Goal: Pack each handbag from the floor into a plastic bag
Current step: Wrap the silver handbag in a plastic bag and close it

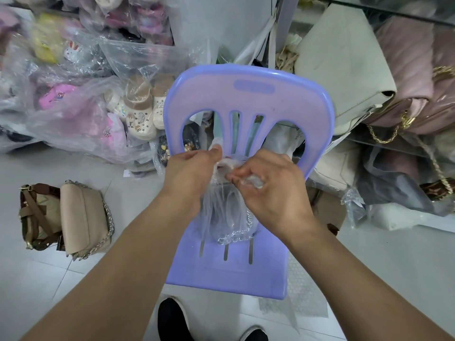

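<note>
Head view finds our left hand (194, 168) and right hand (270, 185) both pinching the neck of the plastic bag (216, 217), its handbag (232, 233) on the purple chair (246, 102), a beige handbag (83, 217) on the tiled floor (73, 279).

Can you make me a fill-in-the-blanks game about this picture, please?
The left hand and right hand both grip the top of a clear plastic ____.
It rests on the seat of a purple plastic ____.
A beige handbag with a silver chain lies on the pale tiled ____.
Answers: bag; chair; floor.
</note>
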`<state>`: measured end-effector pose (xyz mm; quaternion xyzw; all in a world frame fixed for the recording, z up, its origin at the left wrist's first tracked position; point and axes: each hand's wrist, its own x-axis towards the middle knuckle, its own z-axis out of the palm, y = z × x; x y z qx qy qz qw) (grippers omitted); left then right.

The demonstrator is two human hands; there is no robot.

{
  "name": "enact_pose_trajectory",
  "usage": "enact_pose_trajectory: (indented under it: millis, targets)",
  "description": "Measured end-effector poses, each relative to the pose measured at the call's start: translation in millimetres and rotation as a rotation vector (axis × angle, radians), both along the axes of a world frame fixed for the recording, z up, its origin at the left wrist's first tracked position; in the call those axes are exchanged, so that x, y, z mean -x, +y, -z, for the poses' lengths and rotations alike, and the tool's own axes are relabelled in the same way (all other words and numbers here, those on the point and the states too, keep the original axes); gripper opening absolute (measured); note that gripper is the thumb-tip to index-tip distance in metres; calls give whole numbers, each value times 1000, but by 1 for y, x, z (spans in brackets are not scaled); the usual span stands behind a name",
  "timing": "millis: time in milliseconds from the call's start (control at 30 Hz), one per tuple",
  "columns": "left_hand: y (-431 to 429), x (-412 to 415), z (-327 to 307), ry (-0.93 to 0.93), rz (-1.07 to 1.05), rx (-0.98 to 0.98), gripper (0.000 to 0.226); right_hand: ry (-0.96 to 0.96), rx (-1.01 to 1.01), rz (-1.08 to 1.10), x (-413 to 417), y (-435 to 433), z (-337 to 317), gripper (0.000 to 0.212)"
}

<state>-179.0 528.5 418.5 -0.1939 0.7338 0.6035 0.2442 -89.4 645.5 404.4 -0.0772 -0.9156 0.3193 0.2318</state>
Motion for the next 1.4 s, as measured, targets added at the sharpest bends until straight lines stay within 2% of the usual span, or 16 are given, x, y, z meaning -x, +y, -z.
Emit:
enact_pose_trajectory:
  millis: [67,133,267,400,500,567,633,700,767,833,933,1000,1133,1233,1333,1400]
  targets:
    - [8,4,1,-23,-44,17,18,37,-139,-38,-3,4,4,18]
    - [13,9,3,-1,-106,21,20,30,-183,-66,-4,7,6,12]
    - [17,12,15,136,-249,17,31,8,23,-57,-8,4,7,12]
    - [20,15,30,208,-388,63,31,-77,165,-60,-5,1,5,10]
    - [19,13,32,372,-265,193,29,-160,199,-78,-4,5,-4,9]
    - [13,4,34,567,-50,442,24,-248,352,0,-9,12,-10,12]
    - [9,0,36,602,123,558,22,-358,546,127,-18,19,-11,13]
    - [5,-3,33,497,230,480,28,-554,592,219,-24,22,-8,19]
    - [4,-5,27,429,204,352,35,-838,695,231,-27,21,-8,52]
    - [3,-7,19,377,134,261,40,-1006,985,206,-24,15,-15,78]
    - [4,-9,7,251,98,151,47,-906,1464,265,-11,9,-30,70]
    - [6,-13,1,246,124,135,59,-855,1579,351,0,11,-32,68]
    - [10,-23,0,289,208,124,66,-824,1472,429,16,12,-32,58]
    - [6,-31,6,224,236,-41,65,-788,1219,494,11,14,-26,57]
    - [6,-45,11,92,380,-236,67,-690,999,570,-3,22,-17,76]
    - [10,-56,17,21,479,-244,65,-641,840,591,-15,29,-10,85]
